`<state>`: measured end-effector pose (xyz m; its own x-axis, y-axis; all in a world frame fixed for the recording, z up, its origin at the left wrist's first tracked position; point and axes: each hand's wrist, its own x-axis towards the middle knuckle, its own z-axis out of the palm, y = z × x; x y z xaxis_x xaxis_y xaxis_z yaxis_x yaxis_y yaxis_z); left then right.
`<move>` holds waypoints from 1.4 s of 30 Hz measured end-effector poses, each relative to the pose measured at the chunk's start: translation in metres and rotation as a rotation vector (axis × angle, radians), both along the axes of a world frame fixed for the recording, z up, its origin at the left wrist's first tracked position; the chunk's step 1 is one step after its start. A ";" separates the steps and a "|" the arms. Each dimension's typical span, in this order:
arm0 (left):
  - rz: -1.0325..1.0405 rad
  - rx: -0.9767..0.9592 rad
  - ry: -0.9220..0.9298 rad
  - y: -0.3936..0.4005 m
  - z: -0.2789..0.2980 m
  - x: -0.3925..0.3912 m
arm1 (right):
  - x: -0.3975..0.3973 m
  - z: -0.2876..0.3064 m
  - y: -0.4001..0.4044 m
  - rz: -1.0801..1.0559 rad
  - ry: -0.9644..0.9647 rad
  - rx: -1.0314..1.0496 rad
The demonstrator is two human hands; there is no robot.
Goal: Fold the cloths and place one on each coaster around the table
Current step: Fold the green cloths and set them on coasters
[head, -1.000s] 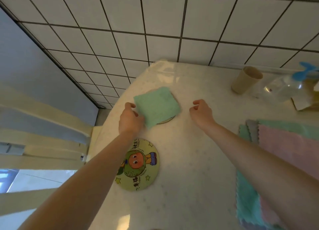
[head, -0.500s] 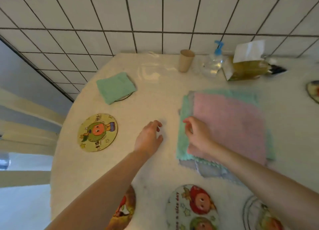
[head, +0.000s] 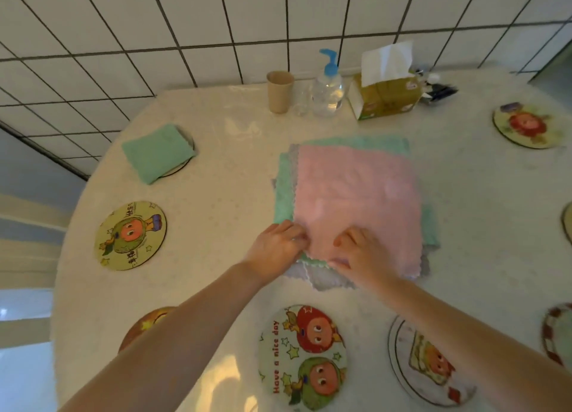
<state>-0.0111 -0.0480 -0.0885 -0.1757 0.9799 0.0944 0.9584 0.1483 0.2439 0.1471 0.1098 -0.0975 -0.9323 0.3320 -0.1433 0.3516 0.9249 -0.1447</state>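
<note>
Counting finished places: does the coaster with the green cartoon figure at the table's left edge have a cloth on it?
No, that coaster lies bare; only the one behind it holds a folded green cloth.

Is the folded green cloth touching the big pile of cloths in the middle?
Apart. The head view shows bare table between the folded green cloth, which lies on its coaster at the far left, and the pile of cloths.

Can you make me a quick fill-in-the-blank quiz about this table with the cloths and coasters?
1. The top cloth of the stack is ____.
2. The folded green cloth lies on a ____.
3. The pump bottle has a ____ top.
4. Both the left hand and right hand are at the stack's ____ edge.

Missing words: pink; coaster; blue; near
</note>
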 end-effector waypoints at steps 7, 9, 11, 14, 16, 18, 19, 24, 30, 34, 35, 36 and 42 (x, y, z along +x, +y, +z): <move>0.185 -0.112 -0.390 0.022 0.032 -0.016 | -0.004 0.002 -0.009 -0.082 -0.002 0.040; 0.231 -0.106 -0.489 0.027 0.041 -0.023 | 0.000 0.005 -0.004 -0.158 0.029 0.054; 0.264 -0.085 -0.550 0.030 0.048 -0.032 | 0.008 0.009 0.010 -0.231 0.060 0.052; 0.364 -0.027 -0.598 0.033 0.064 -0.046 | 0.013 0.020 0.036 -0.312 0.106 -0.031; 0.432 0.054 -0.666 0.031 0.073 -0.058 | 0.005 0.037 0.049 -0.415 0.247 -0.204; 0.504 0.162 -0.742 0.025 0.085 -0.072 | -0.014 0.063 0.057 -0.435 0.407 -0.305; 0.547 0.221 -0.772 0.019 0.093 -0.079 | -0.025 0.080 0.058 -0.404 0.463 -0.321; 0.712 0.366 -0.860 -0.034 0.129 -0.110 | -0.086 0.146 0.041 -0.221 0.489 -0.416; 0.911 0.433 -1.004 -0.115 0.156 -0.145 | -0.155 0.176 -0.002 -0.015 0.456 -0.400; 0.952 0.663 -1.061 -0.157 0.174 -0.165 | -0.190 0.197 -0.041 0.037 0.604 -0.387; 0.939 0.714 -1.016 -0.165 0.179 -0.167 | -0.193 0.202 -0.049 0.050 0.660 -0.389; 0.929 0.751 -0.956 -0.177 0.185 -0.168 | -0.195 0.206 -0.058 0.072 0.707 -0.397; 0.848 0.590 -0.511 -0.261 0.185 -0.133 | -0.163 0.180 -0.106 0.268 0.638 -0.415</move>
<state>-0.1445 -0.3091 0.0963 -0.9065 0.3561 0.2270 0.3750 0.4316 0.8204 -0.0157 0.0035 0.0825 -0.9163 0.1222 0.3814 -0.1411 0.7928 -0.5929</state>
